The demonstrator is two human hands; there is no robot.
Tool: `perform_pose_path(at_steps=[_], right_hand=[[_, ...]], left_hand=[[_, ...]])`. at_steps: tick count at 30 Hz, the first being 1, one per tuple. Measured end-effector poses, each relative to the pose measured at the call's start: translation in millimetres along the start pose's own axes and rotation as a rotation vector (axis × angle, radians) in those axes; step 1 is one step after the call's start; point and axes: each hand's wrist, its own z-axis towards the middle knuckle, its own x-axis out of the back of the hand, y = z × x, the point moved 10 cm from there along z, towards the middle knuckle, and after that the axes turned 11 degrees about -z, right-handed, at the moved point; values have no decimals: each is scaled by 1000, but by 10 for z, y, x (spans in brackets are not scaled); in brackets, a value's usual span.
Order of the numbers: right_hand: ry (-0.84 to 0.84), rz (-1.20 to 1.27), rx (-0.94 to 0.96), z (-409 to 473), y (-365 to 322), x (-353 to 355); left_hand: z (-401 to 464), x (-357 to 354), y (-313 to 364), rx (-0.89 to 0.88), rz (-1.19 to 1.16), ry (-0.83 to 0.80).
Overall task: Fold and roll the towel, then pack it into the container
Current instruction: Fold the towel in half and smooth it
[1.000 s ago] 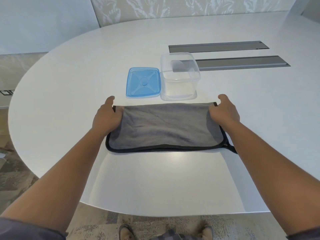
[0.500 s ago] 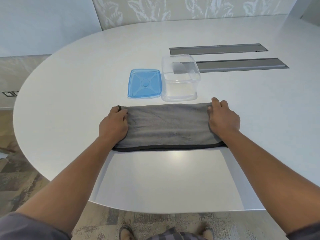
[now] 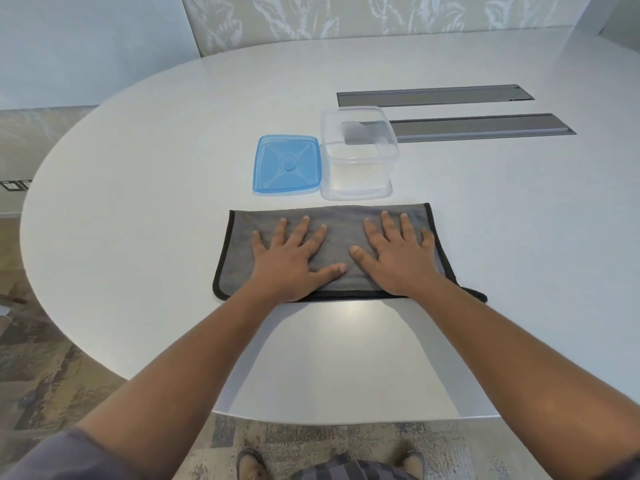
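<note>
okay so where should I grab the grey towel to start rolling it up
Probably one short end of the towel, such as the left edge, pinching both corners from outside. It lies flat as a long folded strip with black piping, and both hands, left hand and right hand, now press its middle.

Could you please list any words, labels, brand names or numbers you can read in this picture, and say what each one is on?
None can be read.
The blue lid shows only a moulded pattern, no text.
The clear container and grey towel show no label.
The wall plate at the far left is too small to read.
</note>
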Motion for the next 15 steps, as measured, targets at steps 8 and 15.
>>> perform_pose_path(at_steps=[8, 15], right_hand=[[-55, -54, -81, -33, 407, -11], [134, 95, 117, 87, -424, 250]], left_hand=[[-122, 150, -339, 100, 14, -28], [62, 178, 135, -76, -72, 75]])
